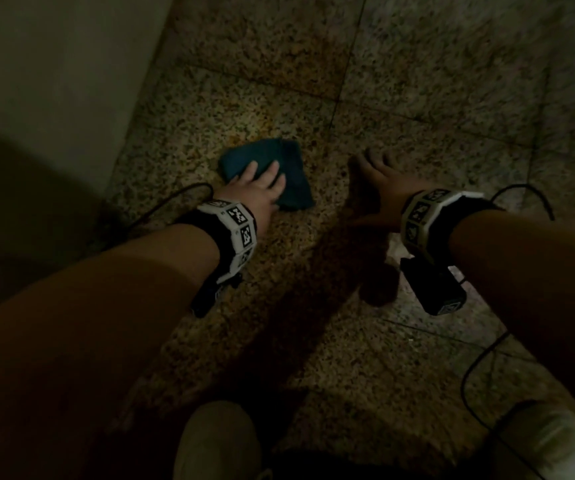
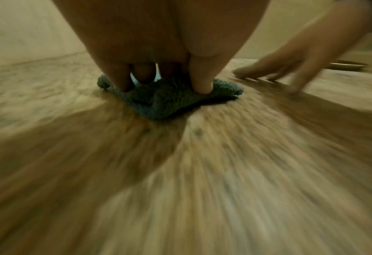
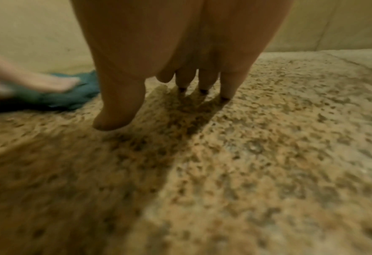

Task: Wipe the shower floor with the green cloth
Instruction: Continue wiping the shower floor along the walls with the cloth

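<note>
Left hand [image 1: 256,188] presses flat on the folded cloth [image 1: 268,174] mid-frame; right hand [image 1: 379,183] rests spread on the bare floor [image 1: 417,81] beside it. Wiping looks underway; most of the floor seems left.

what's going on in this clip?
A person crouches over a speckled stone shower floor. Their left hand presses a folded green terry cloth flat on the floor with straight fingers, near the wall. The floor is streaked with blur in the left wrist view, which suggests a wiping stroke. The right hand rests spread on the bare floor beside the cloth, apart from it, as a brace.
</note>
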Demonstrator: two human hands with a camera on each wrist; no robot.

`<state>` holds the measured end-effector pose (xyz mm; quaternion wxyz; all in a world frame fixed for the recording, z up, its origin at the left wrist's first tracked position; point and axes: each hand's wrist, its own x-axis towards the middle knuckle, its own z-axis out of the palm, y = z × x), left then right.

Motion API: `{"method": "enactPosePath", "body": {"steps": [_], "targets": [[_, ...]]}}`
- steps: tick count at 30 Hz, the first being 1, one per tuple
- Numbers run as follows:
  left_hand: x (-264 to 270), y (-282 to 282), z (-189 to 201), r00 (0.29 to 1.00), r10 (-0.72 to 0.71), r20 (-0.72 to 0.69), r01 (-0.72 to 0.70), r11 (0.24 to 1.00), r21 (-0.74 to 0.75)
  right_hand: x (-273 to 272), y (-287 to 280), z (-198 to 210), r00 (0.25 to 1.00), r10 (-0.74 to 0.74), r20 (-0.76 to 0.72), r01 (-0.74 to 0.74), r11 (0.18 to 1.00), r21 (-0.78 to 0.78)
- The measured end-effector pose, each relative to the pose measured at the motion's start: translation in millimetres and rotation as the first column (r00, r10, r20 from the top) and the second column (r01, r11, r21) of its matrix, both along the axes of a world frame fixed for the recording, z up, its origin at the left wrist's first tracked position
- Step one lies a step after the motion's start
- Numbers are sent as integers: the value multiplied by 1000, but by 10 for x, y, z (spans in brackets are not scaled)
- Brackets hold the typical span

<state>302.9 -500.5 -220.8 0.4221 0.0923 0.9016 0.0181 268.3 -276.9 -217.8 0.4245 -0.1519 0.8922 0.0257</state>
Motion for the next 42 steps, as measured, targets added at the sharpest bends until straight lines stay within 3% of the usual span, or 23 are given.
{"method": "enactPosePath", "body": {"steps": [9,14,19,24,30,36,42], "targets": [[-999,296,-197,991,22,-133,-24,1000,-12,-16,24,-6,998,-40,44,40,999,-13],[-1198,354,-208,989,-6,-148,1,999,-32,-45,-1,21,995,-55,82,56,998,-9],[-970,363,-130,988,-5,-152,1,1000,-27,-35,-16,26,996,-27,80,26,1000,4],[-328,352,-77,988,-71,-138,73,997,11,-16,-36,-4,998,-30,49,29,999,33],[238,330,-28,986,-154,-66,156,988,15,155,317,-80,983,-181,-4,181,981,73],[222,328,-30,984,-170,-58,171,985,28,216,480,-40,993,-121,-7,121,985,127],[-223,542,-48,988,-149,-44,149,989,4,214,523,-59,989,-151,7,151,987,50]]}}
